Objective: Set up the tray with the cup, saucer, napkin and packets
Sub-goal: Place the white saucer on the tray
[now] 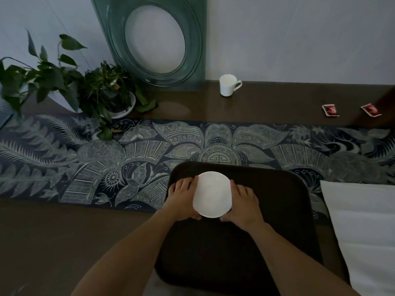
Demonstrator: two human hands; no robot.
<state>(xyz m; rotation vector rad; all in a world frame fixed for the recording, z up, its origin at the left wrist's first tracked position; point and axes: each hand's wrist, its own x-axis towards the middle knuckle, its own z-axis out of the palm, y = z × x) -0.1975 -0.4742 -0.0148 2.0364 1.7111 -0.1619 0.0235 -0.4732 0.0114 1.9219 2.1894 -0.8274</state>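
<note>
A round white saucer [212, 194] is over the far half of the dark rounded tray [277, 210] in front of me. My left hand [182, 197] grips its left edge and my right hand [244, 202] grips its right edge, thumbs under the near rim. I cannot tell whether the saucer touches the tray. A white cup [228, 85] with its handle to the right stands far back near the wall. Two red packets [330, 110] [370, 109] lie at the far right. A white napkin [363, 227] lies right of the tray.
A patterned blue runner [85, 159] crosses the brown table under the tray's far edge. Two potted plants [106, 92] stand at the back left. A green glass panel with an oval hole [192, 50] leans against the wall behind them.
</note>
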